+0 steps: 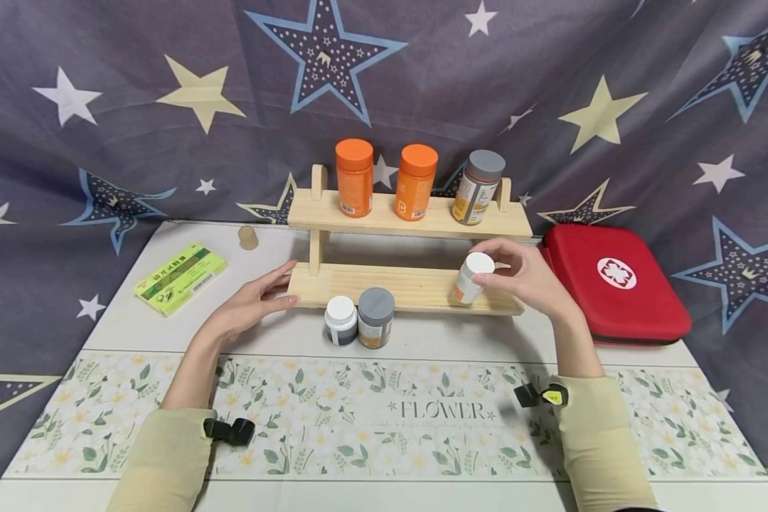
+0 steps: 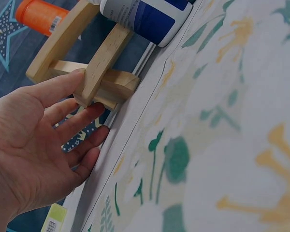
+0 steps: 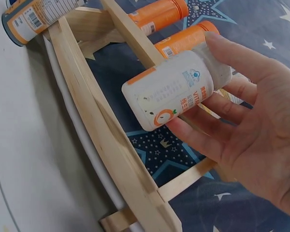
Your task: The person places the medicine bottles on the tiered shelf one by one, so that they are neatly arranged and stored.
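My right hand grips a white vitamin bottle with an orange-and-white label, thumb and fingers around its upper part. In the head view the bottle overlaps the right end of the lower shelf of a two-tier wooden rack. My left hand touches the left end of that lower shelf with thumb and fingertips. On the upper shelf stand two orange bottles and a grey-capped bottle. In front of the rack, side by side, are a small white-capped bottle and a larger grey-capped jar.
A green-yellow medicine box lies left of the rack, with a small brownish cylinder behind it. At the right rests a red zipped case with a white emblem. A star-patterned cloth hangs behind the table.
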`<state>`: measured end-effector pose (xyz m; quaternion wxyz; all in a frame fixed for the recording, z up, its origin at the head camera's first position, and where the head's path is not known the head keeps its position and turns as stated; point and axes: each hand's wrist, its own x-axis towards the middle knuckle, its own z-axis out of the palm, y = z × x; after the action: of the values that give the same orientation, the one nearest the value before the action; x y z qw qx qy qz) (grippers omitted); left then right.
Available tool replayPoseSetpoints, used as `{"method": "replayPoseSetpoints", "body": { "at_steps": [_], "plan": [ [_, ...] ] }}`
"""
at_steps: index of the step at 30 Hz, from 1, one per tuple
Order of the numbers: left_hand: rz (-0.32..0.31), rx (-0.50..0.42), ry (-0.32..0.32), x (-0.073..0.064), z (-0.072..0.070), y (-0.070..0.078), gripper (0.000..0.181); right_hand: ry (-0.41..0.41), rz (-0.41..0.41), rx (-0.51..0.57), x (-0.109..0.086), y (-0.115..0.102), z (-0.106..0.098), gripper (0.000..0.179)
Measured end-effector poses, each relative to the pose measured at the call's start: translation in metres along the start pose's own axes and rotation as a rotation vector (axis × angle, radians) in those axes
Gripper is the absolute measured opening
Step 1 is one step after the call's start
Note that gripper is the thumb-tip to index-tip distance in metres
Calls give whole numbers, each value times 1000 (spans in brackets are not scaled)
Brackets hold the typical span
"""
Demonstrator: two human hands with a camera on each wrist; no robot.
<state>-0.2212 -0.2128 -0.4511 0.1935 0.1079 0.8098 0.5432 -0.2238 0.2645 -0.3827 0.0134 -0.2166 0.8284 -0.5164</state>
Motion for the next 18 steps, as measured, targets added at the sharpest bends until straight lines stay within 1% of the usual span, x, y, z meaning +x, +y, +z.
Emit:
{"method": "replayPoseSetpoints", "body": {
  "at_steps": [6, 11, 18],
  "plan": [
    [-10, 8, 13, 0, -1, -1, 82, 31, 21, -16, 1, 6, -4, 35],
    [-4, 11, 7, 0, -1, -2, 83, 61, 45, -37, 1, 11, -7, 35],
    [-7, 12, 6, -1, -1, -2, 82, 70, 47, -43, -1, 17, -12, 35]
  ]
}}
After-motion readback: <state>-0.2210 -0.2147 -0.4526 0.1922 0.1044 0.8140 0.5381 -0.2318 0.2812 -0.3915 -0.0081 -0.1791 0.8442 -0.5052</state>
